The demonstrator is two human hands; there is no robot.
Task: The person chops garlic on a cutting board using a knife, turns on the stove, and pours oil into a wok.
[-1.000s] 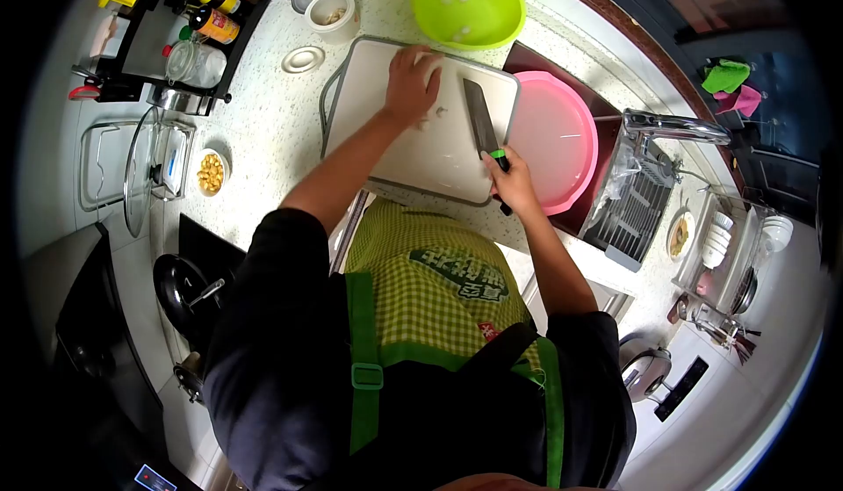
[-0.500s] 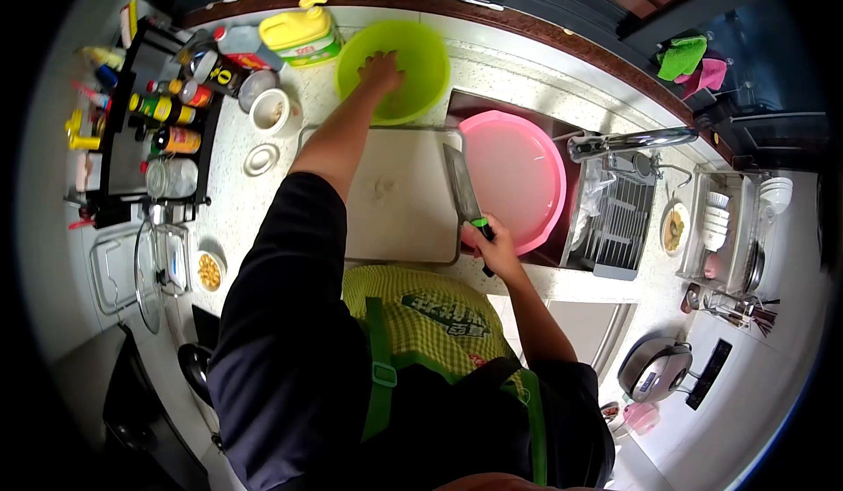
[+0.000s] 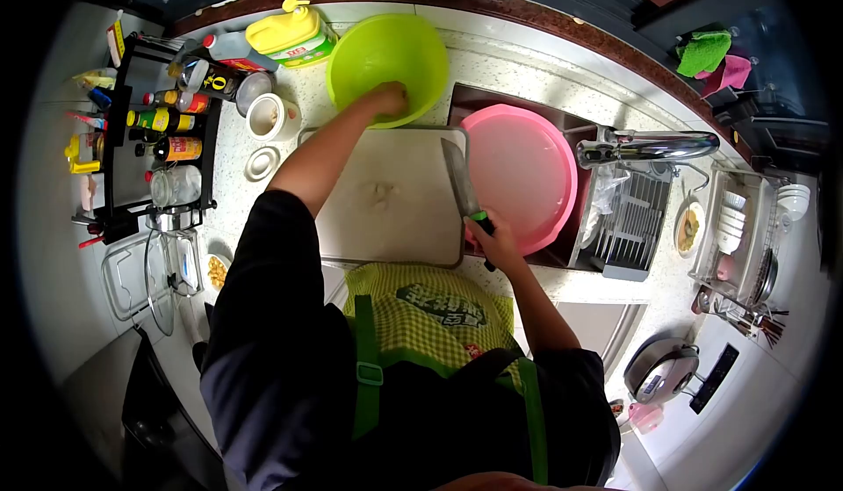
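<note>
My left hand [image 3: 389, 100] is inside the green bowl [image 3: 378, 47] at the back of the counter, near its front wall. Its fingers look curled, but what they hold, if anything, is hidden. My right hand [image 3: 500, 241] grips the knife [image 3: 459, 175] by its black and green handle. The blade points away from me and lies over the right edge of the cutting board [image 3: 395, 219]. A few small pale pieces [image 3: 381, 194] rest near the middle of the board.
Right of the board, a pink basin [image 3: 520, 175] sits in the sink under the faucet [image 3: 654, 146]. On the left stand a white pot [image 3: 270, 117], its lid [image 3: 262, 164], a yellow jug [image 3: 291, 34] and a bottle rack [image 3: 123, 153]. A small bowl [image 3: 217, 271] holds yellowish pieces.
My left hand has gone from the board into the green bowl, then toward the bowl's front side, its fingers drawing in. My right hand still holds the knife by the board's right edge.
</note>
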